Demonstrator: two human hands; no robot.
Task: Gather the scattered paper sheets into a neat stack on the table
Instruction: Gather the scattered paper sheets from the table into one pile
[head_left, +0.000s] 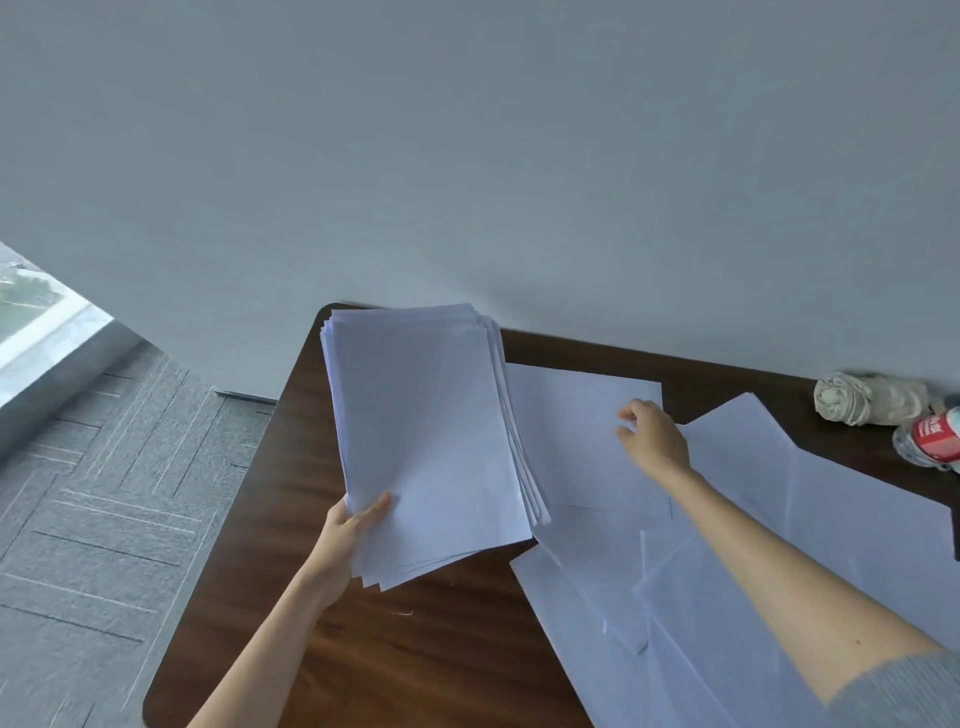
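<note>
One gathered stack of paper sheets (426, 436) sits at the left of the scene, pinched at its near-left corner by the left hand (358, 525), thumb on top and fingers beneath; its long axis runs away from the person, leaning slightly left, and its edges are fanned rather than flush. Just right of it a loose sheet (566, 415) lies flat on the desk (363, 649), its left edge tucked under the stack's right side and its long axis roughly parallel to the stack. The right hand (654, 436) is over that sheet's far right part with its fingers curled; whether it has the paper pinched or only touches it cannot be told. This sheet lies directly under the right hand and to the right of the stack, so the right hand is the nearer one, and the likely move is leftward onto the pile. Further right, more overlapping sheets (727, 571) spread askew toward the near edge, beneath the right forearm.
</note>
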